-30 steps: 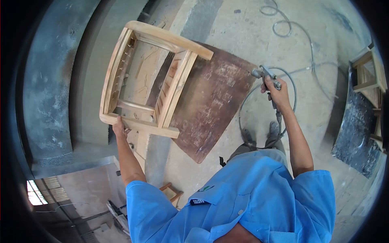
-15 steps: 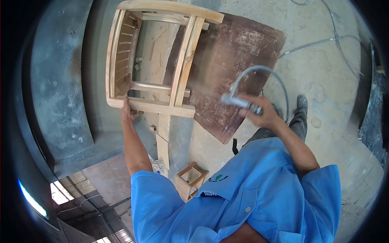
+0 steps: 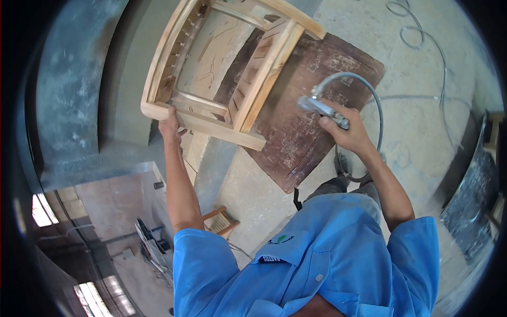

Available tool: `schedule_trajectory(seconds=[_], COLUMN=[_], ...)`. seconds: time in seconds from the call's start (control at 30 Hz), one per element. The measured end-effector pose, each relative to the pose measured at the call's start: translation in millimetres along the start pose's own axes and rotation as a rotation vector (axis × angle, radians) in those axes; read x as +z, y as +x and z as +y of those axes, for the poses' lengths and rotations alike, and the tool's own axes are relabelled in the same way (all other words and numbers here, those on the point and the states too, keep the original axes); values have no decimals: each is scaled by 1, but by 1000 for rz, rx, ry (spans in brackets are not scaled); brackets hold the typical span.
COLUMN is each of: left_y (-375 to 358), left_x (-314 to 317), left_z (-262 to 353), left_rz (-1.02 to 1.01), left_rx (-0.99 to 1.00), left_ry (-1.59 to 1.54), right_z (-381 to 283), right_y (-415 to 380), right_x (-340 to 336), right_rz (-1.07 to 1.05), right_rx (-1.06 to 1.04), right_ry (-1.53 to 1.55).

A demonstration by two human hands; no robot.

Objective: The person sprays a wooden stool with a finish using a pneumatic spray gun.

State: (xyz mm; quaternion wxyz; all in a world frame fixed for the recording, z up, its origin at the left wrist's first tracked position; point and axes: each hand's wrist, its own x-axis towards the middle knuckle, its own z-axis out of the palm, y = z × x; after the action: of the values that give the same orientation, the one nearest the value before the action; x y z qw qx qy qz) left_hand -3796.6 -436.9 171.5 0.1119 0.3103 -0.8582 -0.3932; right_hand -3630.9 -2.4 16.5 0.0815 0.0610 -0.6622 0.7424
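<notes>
My left hand (image 3: 170, 127) is closed around the lower left part of a bare wooden chair frame (image 3: 211, 123), near the corner. The frame is held up and tilted at the upper left, with slats along its sides and a curved rail on its far side. In my right hand (image 3: 349, 131) is a metal spray gun (image 3: 323, 110), fingers wrapped round its handle and its head pointing left toward the frame. A grey hose (image 3: 369, 87) loops from the gun. A gap separates gun and wood. My left fingertips are partly hidden behind the frame.
A worn brown board (image 3: 338, 68) lies on the concrete floor beneath the frame. Another slatted wooden piece (image 3: 221, 222) stands near my left elbow. Blue-grey metal panels (image 3: 74, 79) curve along the left. More hose (image 3: 443, 68) trails across the floor at right, near a dark sheet (image 3: 470, 211).
The chair frame has turned and tilted in my left hand, showing more of its slatted near side. My right hand and the spray gun sit slightly higher. The whole view has rotated a little.
</notes>
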Motion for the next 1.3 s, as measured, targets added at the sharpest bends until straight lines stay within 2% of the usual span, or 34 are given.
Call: schedule_trajectory(seconds=[0.07,0.1,0.17,0.27,0.33,0.47,0.53,0.6,0.87,0.93,0.97,1.03,1.07,1.1,1.13,1.17,1.23,1.3], left_y=[-27,-34,-49,-60,-39,-34,-48,-32,-8,-8,-6,2,3,3,7,12,21,15], left_x=[8,10,12,15,18,17,22,17,14,19,23,32,35,37,40,42,44,45], left_z=[3,1,4,4,-23,-29,-14,-24,-18,-18,-20,-28,-31,-33,-33,-35,-44,-41], left_rz=[78,135,144,144,232,191,229,225,226,236,229,281,281,300,317,311,226,232], left_rx=[141,151,127,77,271,307,257,285,356,344,347,425,426,405,385,388,453,495], left_ry=[-14,-37,-59,-64,-76,-89,-82,-86,-23,-106,-118,-137,-153,-130,-106,-119,-183,-222], right_z=[-7,-15,-37,-54,-64,-41,-22,-18,-50,-49,-50,-52,-52,-50,-50,-49,-47,-40], right_y=[26,39,70,110,129,137,126,115,153,163,167,174,177,183,191,198,211,219], right_x=[24,41,80,136,159,172,159,151,168,166,161,139,127,118,110,101,89,80], right_rz=[-111,-148,-222,-225,-287,-318,-317,-334,-362,-63,38,94,145,148,241,336,365,404], right_rx=[-115,-197,-291,-314,-255,-201,-180,-146,-30,-323,-398,-341,-276,-289,-290,-288,-289,-255], right_ry=[-68,-110,-68,-49,-113,-158,-230,-246,-281,-188,-187,-238,-274,-284,-321,-356,-400,-467])
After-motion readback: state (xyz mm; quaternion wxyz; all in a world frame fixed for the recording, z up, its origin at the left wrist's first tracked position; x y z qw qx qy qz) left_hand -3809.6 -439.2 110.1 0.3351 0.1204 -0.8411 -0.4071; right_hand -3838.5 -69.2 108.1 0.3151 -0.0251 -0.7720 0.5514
